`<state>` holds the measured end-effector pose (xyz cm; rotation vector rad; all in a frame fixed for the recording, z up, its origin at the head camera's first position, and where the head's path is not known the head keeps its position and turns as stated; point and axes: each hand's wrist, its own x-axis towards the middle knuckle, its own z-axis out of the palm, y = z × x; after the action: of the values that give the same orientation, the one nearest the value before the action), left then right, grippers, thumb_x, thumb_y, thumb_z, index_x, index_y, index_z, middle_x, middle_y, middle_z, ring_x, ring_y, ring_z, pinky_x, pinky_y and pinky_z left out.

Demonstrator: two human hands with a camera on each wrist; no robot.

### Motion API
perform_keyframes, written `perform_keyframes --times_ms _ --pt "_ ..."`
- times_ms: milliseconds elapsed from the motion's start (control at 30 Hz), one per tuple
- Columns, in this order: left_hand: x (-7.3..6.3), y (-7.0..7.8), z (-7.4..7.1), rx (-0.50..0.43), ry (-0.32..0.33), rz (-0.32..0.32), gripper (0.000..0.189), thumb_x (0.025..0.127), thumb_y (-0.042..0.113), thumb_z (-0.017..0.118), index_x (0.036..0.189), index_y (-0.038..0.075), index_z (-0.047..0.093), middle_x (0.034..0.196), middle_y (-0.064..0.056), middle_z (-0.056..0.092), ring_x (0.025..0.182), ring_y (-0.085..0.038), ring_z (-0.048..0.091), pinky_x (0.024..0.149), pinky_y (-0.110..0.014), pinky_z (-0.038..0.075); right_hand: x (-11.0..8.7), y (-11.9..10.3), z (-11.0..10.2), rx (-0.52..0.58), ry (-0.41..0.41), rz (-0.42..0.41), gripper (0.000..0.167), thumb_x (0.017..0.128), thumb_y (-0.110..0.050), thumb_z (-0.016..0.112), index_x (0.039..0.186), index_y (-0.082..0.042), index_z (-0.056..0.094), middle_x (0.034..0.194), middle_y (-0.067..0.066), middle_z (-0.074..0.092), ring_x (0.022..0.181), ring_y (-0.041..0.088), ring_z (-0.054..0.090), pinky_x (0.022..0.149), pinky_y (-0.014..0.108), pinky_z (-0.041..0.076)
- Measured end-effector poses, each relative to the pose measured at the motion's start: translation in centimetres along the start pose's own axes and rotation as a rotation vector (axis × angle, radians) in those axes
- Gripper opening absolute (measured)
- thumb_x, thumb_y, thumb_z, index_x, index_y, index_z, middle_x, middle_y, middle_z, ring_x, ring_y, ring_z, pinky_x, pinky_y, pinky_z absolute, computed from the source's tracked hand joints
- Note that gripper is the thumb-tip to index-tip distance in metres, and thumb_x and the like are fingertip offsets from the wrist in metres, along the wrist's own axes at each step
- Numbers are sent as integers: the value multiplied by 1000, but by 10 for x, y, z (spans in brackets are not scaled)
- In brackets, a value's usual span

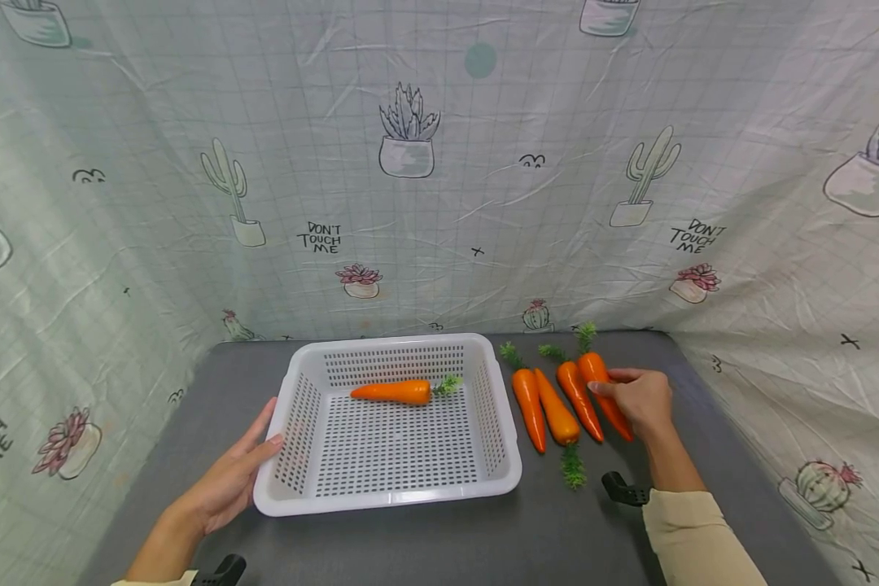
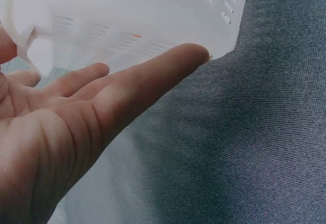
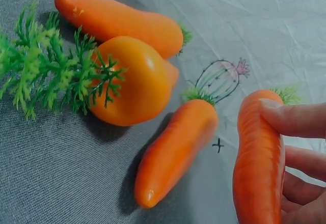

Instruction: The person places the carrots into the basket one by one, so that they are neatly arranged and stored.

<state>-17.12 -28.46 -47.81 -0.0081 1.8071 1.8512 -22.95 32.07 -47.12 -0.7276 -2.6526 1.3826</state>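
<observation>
A white perforated plastic basket point(image 1: 388, 498) stands on the grey table, with one carrot point(image 1: 395, 392) lying inside toward its far side. My left hand point(image 1: 230, 476) holds the basket's left side, thumb at the rim and the other fingers along the outside. To the basket's right, my right hand point(image 1: 640, 399) pinches the rightmost carrot point(image 3: 257, 168) between thumb and fingers. Beside it lies another carrot point(image 1: 580, 400). Farther left are a lighter orange carrot point(image 1: 557, 411), its leafy top toward me, and a redder carrot point(image 1: 530, 407).
Behind the grey table point(image 1: 557, 541) hangs a pale cloth point(image 1: 476, 179) printed with cacti, which also runs down both sides. A black wrist strap point(image 1: 625, 490) is on the right wrist, and another strap point(image 1: 223, 570) is on the left.
</observation>
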Motion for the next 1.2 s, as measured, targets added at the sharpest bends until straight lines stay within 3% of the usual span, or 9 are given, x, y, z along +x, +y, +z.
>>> perform_keyframes --times_ms 433,600,1200 --pt "0 0 2 -4 20 -5 78 113 36 42 161 50 -17 175 -23 0 147 -44 43 97 -57 55 -2 -9 1 -14 -6 -45 58 84 -33 88 130 -1 72 138 27 66 118 41 66 85 44 59" --pt "1 0 3 -11 47 -13 78 113 37 44 162 50 -16 175 -22 1 150 -51 37 96 -57 56 -3 -14 2 -21 -28 -64 59 84 -33 88 131 -1 72 138 27 66 119 42 66 87 46 59" --pt "1 0 2 -11 47 -11 78 113 37 43 162 50 -16 175 -23 1 150 -52 36 95 -57 56 -9 -31 9 -9 -59 -87 58 84 -33 89 130 -2 72 135 24 69 125 41 63 99 53 53"
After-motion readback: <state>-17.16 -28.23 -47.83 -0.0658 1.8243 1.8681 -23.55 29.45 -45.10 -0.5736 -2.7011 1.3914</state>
